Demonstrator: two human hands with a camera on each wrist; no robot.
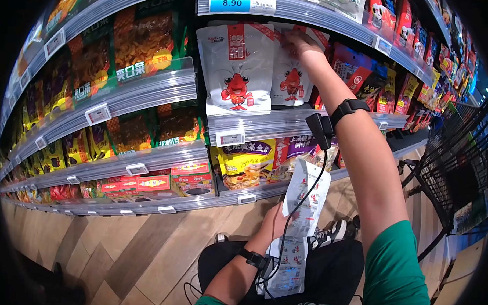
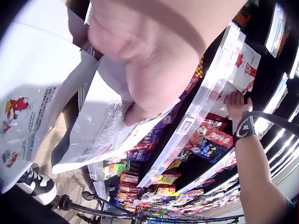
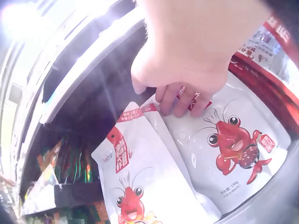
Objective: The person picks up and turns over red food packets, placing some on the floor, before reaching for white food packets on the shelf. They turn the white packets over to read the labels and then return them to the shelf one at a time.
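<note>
Two white pouches with cartoon red crayfish stand side by side on the shelf, the left pouch slightly in front of the right pouch. My right hand touches the upper front of the right one. In the right wrist view, its fingers lie on that pouch's face while the thumb points away to the left. Low before the shelf, my left hand holds a similar white pouch with its printed back up, thumb across it. Another white pouch lies over my lap.
Pickle packets fill the shelves at left. Below the white pouches sit yellow and purple packets. A black shopping cart stands at right. Shelf lips project towards me, and a cable hangs from my right wrist.
</note>
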